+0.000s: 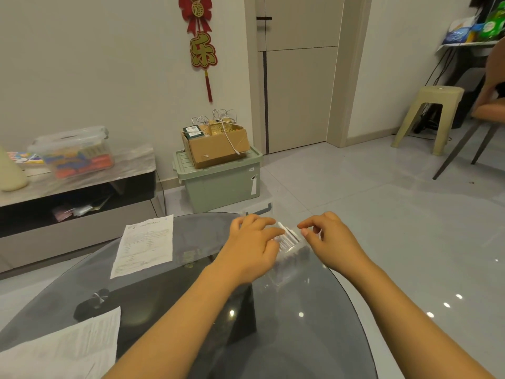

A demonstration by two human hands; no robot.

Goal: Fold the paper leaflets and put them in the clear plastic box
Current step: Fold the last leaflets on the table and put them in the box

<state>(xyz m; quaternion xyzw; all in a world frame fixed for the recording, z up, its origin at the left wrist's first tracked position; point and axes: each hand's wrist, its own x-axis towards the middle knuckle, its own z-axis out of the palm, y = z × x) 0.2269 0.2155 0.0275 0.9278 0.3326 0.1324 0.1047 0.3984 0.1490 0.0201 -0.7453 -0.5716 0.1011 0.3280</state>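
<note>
- Nearest me, a white printed leaflet (62,348) lies flat at the bottom-left edge of the dark glass worktop (191,310), partly cut off by the frame.
- Second leaflet (144,246), unfolded, lies flat further up on the worktop's left side, well apart from both hands.
- Both my bare forearms reach in from the bottom toward the far right part of the worktop.
- Left hand (254,244) is palm down, fingers curled loosely and spread over the clear plastic box (289,258); fingertips touch the folded leaflets (288,237) standing in it. I can't tell if it pinches one or only presses.
- Right hand (330,239) sits just right of the box, thumb and forefinger pinched together at the stack's right end; whether paper is between them, I can't tell.
- Box is transparent and hard to outline; it stands on the worktop between the hands, near the far edge.
- Behind, on the floor: a green storage bin (218,181) with an open cardboard box (216,146) on top.
- Beige plastic stool (431,116) stands far right.
</note>
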